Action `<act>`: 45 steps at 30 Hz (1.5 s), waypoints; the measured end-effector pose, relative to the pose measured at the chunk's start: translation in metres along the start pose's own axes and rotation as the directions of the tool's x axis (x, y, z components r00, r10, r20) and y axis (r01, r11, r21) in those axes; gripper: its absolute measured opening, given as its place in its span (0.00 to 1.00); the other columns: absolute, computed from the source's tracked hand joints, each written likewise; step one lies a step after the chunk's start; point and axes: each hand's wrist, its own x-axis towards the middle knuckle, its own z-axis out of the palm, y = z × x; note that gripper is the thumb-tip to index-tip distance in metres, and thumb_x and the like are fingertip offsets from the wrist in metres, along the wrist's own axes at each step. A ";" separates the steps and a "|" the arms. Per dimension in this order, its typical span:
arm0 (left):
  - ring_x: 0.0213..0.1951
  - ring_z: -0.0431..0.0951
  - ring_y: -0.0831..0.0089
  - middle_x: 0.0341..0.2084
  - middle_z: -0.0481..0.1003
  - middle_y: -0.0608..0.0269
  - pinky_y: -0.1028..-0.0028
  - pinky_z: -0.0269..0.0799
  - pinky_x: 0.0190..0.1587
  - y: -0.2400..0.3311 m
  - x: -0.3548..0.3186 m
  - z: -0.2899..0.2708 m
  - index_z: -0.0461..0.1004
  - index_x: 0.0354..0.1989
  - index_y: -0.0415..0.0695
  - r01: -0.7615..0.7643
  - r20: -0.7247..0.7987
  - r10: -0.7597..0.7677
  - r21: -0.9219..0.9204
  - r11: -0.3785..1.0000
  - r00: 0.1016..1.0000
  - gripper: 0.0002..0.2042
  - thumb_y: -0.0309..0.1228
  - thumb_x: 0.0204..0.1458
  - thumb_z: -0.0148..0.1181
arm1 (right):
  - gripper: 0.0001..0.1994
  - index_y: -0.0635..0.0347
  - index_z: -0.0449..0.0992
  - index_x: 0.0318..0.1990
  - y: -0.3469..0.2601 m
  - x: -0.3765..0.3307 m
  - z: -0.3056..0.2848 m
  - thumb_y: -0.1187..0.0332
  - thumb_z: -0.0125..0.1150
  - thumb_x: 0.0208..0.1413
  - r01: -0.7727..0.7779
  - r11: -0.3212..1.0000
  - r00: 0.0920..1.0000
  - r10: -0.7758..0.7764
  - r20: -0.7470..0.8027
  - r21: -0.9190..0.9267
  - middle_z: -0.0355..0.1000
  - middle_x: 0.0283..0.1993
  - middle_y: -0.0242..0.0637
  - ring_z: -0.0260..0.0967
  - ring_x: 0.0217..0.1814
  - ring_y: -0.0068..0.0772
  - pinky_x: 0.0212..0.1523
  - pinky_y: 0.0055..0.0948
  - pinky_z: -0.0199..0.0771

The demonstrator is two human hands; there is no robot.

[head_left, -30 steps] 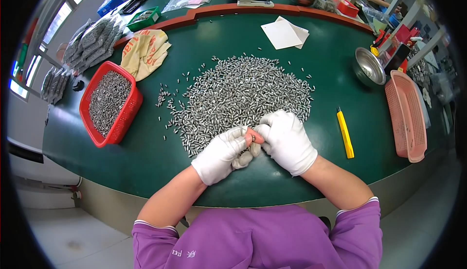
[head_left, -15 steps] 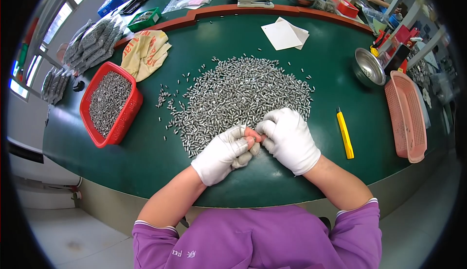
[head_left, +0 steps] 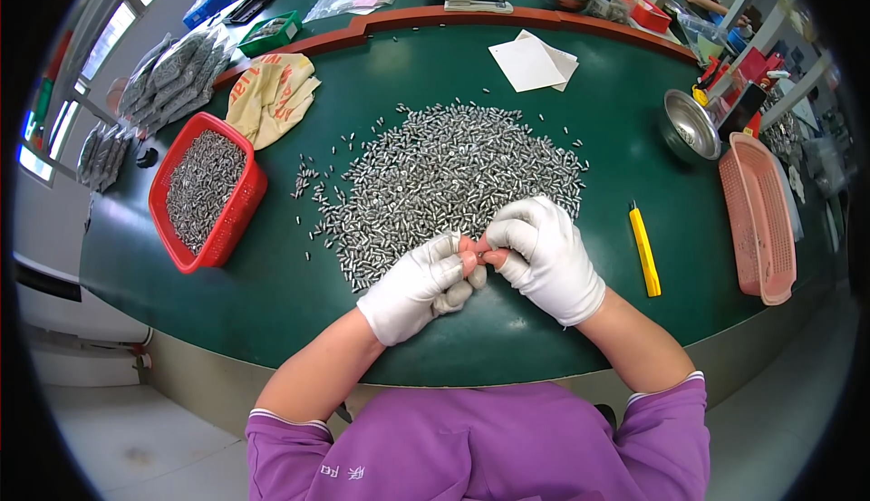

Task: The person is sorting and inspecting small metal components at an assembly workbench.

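Observation:
A wide heap of small silvery metal pins (head_left: pixel 435 166) lies spread on the green table. At its near edge my hands meet, both in white gloves that leave the thumb and index fingertips bare. My left hand (head_left: pixel 417 282) is closed, thumb against index finger. My right hand (head_left: pixel 544 261) pinches at the same spot, its bare tips touching those of the left. Something small and dark shows between the fingertips, too small to make out.
On the left, a red basket (head_left: pixel 254 188) full of similar metal pieces stands by a cream cloth (head_left: pixel 272 98). At the right are a yellow cutter knife (head_left: pixel 644 252), a steel bowl (head_left: pixel 689 125) and a pink basket (head_left: pixel 759 220). White paper squares (head_left: pixel 526 64) lie beyond the heap.
My right hand has turned slightly, so its bare thumb and index tip now show. The left hand has stayed nearly in place, still closed.

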 end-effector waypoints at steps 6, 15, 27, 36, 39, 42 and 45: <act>0.22 0.59 0.86 0.29 0.70 0.71 0.85 0.54 0.24 0.001 0.001 0.004 0.70 0.40 0.48 0.026 -0.049 -0.024 0.027 0.999 0.999 0.06 0.33 0.57 0.57 | 0.07 0.49 0.77 0.34 0.003 -0.001 0.001 0.67 0.64 0.44 0.030 0.999 0.999 -0.031 0.012 0.022 0.70 0.37 0.30 0.66 0.40 0.37 0.41 0.35 0.68; 0.21 0.60 0.85 0.27 0.70 0.70 0.84 0.55 0.24 -0.001 0.000 0.000 0.70 0.39 0.46 0.008 -0.056 -0.007 0.016 1.000 0.998 0.07 0.35 0.58 0.56 | 0.05 0.51 0.77 0.29 0.001 0.002 0.001 0.66 0.63 0.42 0.020 0.975 0.984 0.021 0.179 -0.223 0.69 0.33 0.31 0.68 0.38 0.37 0.38 0.37 0.69; 0.20 0.61 0.85 0.28 0.72 0.67 0.84 0.54 0.23 -0.001 0.000 -0.003 0.71 0.39 0.44 -0.023 0.014 0.023 -0.006 1.000 1.000 0.10 0.37 0.58 0.55 | 0.09 0.55 0.75 0.30 -0.001 0.001 0.008 0.65 0.65 0.39 0.056 0.963 0.980 -0.002 0.201 -0.265 0.70 0.33 0.31 0.67 0.37 0.38 0.37 0.36 0.68; 0.18 0.54 0.85 0.24 0.67 0.70 0.83 0.51 0.23 0.001 0.000 -0.001 0.70 0.40 0.45 -0.095 -0.058 0.092 -0.058 0.994 0.994 0.08 0.35 0.57 0.56 | 0.07 0.51 0.77 0.28 0.003 -0.002 0.007 0.64 0.64 0.40 0.053 0.985 0.977 -0.017 0.212 -0.165 0.70 0.32 0.30 0.68 0.38 0.35 0.38 0.35 0.67; 0.21 0.58 0.87 0.28 0.70 0.70 0.86 0.53 0.23 0.007 -0.005 -0.005 0.69 0.41 0.46 -0.183 -0.047 0.178 -0.120 0.976 0.983 0.06 0.30 0.58 0.55 | 0.07 0.49 0.78 0.28 -0.008 0.003 -0.004 0.66 0.66 0.38 0.166 0.980 0.958 -0.133 0.255 -0.111 0.70 0.29 0.30 0.68 0.34 0.37 0.35 0.37 0.68; 0.21 0.57 0.86 0.29 0.70 0.69 0.86 0.52 0.23 0.007 -0.001 -0.006 0.68 0.41 0.46 -0.199 -0.058 0.194 -0.117 0.973 0.979 0.06 0.30 0.57 0.55 | 0.06 0.50 0.77 0.27 -0.002 0.002 0.001 0.66 0.66 0.39 0.219 0.971 0.931 -0.179 0.317 -0.094 0.70 0.30 0.30 0.68 0.34 0.37 0.35 0.37 0.68; 0.21 0.57 0.86 0.30 0.70 0.68 0.86 0.52 0.24 0.005 0.001 -0.008 0.68 0.42 0.46 -0.164 -0.056 0.158 -0.130 0.978 0.986 0.07 0.30 0.57 0.55 | 0.06 0.51 0.76 0.28 0.000 0.000 0.007 0.66 0.66 0.40 0.211 0.969 0.928 -0.157 0.336 -0.130 0.70 0.30 0.30 0.67 0.33 0.37 0.34 0.37 0.67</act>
